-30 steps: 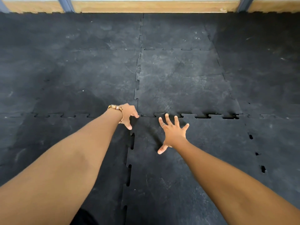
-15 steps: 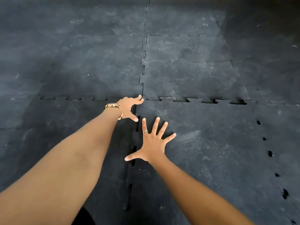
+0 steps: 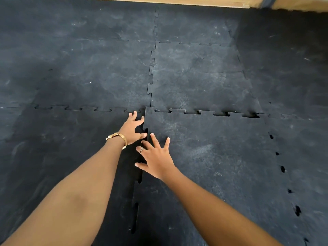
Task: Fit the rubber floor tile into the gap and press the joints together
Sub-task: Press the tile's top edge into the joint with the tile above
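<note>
A black rubber floor tile [image 3: 209,157] with jigsaw edges lies in the gap among matching tiles. Its far edge [image 3: 205,112] and left edge [image 3: 140,180] show dark open slots where the teeth sit loose. Small holes also line its right edge [image 3: 282,168]. My left hand [image 3: 132,128], with a gold bracelet on the wrist, rests on the neighbouring tile [image 3: 74,139] at the loose tile's far-left corner, fingers spread and holding nothing. My right hand [image 3: 156,158], wearing a ring, lies flat with fingers splayed on the loose tile beside its left joint.
Joined black tiles [image 3: 195,71] cover the floor all round. A wooden skirting strip [image 3: 177,0] runs along the far wall, with a grey upright [image 3: 268,1] at the top right.
My right hand has slid back from the far joint toward the left joint. My left hand has shifted a little along the corner. The view has tilted and moved closer.
</note>
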